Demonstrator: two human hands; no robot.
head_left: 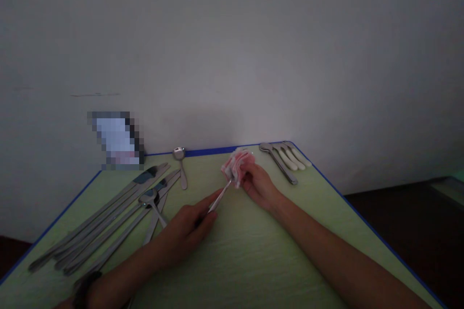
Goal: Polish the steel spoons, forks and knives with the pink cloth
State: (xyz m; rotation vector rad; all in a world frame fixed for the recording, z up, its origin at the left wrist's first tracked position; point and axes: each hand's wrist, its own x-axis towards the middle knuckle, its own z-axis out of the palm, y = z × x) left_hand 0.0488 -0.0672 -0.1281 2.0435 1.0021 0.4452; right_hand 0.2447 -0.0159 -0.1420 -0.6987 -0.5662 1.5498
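My left hand (pixel 192 226) grips the metal utensil (pixel 219 197), its long axis slanting forward and right above the bench (pixel 268 256), up to the pink-and-white cloth (pixel 236 166) pinched in my right hand (pixel 259 184), which is nearer its far end

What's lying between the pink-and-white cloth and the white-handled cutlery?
A small stack of metal spoons lies on the table between the cloth and the white-handled cutlery, as the head camera view shows.

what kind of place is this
Probably a room in a home: a green table with blue edging stands against a plain wall, with loose cutlery laid on it.
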